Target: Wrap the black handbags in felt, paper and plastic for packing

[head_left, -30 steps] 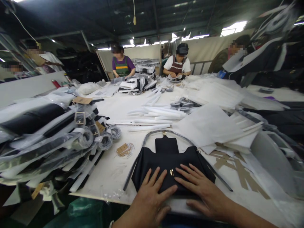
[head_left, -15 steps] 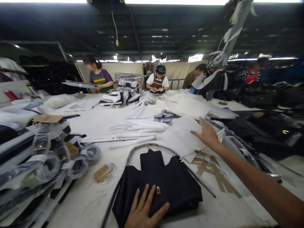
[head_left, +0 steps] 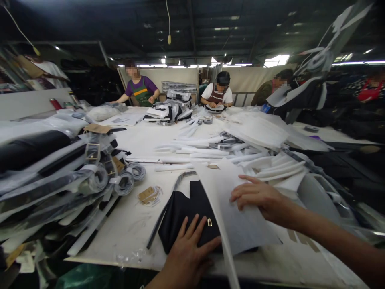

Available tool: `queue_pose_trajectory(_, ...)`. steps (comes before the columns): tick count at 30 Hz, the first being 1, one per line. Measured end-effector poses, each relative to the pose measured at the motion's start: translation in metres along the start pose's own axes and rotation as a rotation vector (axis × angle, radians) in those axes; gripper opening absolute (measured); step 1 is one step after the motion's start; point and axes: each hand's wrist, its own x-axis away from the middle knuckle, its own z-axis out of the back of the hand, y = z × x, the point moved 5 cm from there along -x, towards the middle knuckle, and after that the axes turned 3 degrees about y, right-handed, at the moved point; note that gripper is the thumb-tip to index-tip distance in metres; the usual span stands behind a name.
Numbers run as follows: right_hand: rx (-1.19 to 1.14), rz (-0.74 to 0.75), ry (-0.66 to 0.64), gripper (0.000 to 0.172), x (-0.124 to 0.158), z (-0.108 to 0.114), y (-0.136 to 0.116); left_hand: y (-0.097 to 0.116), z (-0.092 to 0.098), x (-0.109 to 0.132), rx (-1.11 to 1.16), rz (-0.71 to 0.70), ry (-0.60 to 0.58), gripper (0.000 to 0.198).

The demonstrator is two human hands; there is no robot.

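A black handbag [head_left: 183,210] with a small gold clasp lies flat on the table in front of me. My left hand [head_left: 194,245] rests on it, fingers spread, just beside the clasp. A thin white sheet [head_left: 237,208] covers the bag's right part, its left edge lifted and curving toward me. My right hand [head_left: 255,196] has its fingers bent on this sheet near its upper right; the thumb side is partly hidden. The wrapped handle [head_left: 183,176] arches from the bag's top and passes behind the sheet.
Wrapped bags with coiled straps [head_left: 99,178] pile up at left. Brown tags [head_left: 147,195] lie beside the bag. White foam rolls [head_left: 192,150] and white sheets [head_left: 255,124] spread farther back. Co-workers [head_left: 218,94] work across the table [head_left: 129,237].
My right hand has drawn a white sheet from the pile leftward, over the handbag. The left hand stays spread on the bag. The camera view has turned slightly left.
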Motion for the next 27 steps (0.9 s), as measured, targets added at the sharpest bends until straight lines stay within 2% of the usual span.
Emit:
queue_pose_trajectory(3, 0.027, 0.029, -0.206, 0.04, 0.016, -0.042, 0.008, 0.003, 0.003, -0.001, 0.003, 0.018, -0.056, 0.057)
queue_pose_trajectory(5, 0.023, -0.018, -0.275, 0.044, 0.024, -0.051, 0.014, 0.004, 0.004, -0.001, 0.018, 0.037, -0.095, 0.057)
queue_pose_trajectory(9, -0.005, -0.209, -0.417, 0.064, 0.032, -0.034, 0.014, 0.005, 0.006, 0.0, 0.052, 0.085, -0.113, 0.057)
queue_pose_trajectory(11, -0.043, -0.304, -0.528, 0.064, 0.03, -0.022, 0.007, 0.006, 0.006, 0.001, 0.069, 0.092, -0.116, 0.056)
queue_pose_trajectory(13, -0.097, -0.376, -0.603, 0.053, 0.02, -0.017, -0.003, 0.006, 0.005, 0.001, 0.091, 0.083, -0.124, 0.053)
queue_pose_trajectory(15, -0.08, -0.447, -0.59, 0.035, 0.005, -0.021, -0.013, 0.005, 0.004, 0.001, 0.106, 0.078, -0.13, 0.055)
queue_pose_trajectory(16, -0.012, -0.483, -0.548, 0.039, -0.003, -0.027, -0.018, 0.005, 0.004, 0.001, 0.112, 0.076, -0.129, 0.057)
queue_pose_trajectory(18, 0.185, -0.504, -0.406, 0.052, -0.015, -0.043, -0.029, 0.005, 0.004, 0.001, 0.121, 0.077, -0.121, 0.058)
queue_pose_trajectory(20, 0.289, -0.408, -0.289, 0.066, -0.02, -0.067, -0.043, 0.005, 0.003, 0.001, 0.129, 0.076, -0.115, 0.051)
queue_pose_trajectory(22, 0.23, -0.275, -0.287, 0.095, -0.015, -0.095, -0.052, 0.005, 0.004, 0.001, 0.128, 0.073, -0.112, 0.044)
queue_pose_trajectory(23, 0.189, -0.236, -0.325, 0.1, -0.01, -0.108, -0.051, 0.006, 0.004, 0.001, 0.124, 0.072, -0.11, 0.043)
queue_pose_trajectory(25, 0.147, -0.217, -0.405, 0.084, 0.002, -0.123, -0.042, 0.006, 0.005, 0.001, 0.117, 0.079, -0.111, 0.049)
queue_pose_trajectory(27, 0.111, -0.206, -0.436, 0.07, 0.01, -0.123, -0.032, 0.006, 0.005, 0.001, 0.123, 0.091, -0.127, 0.055)
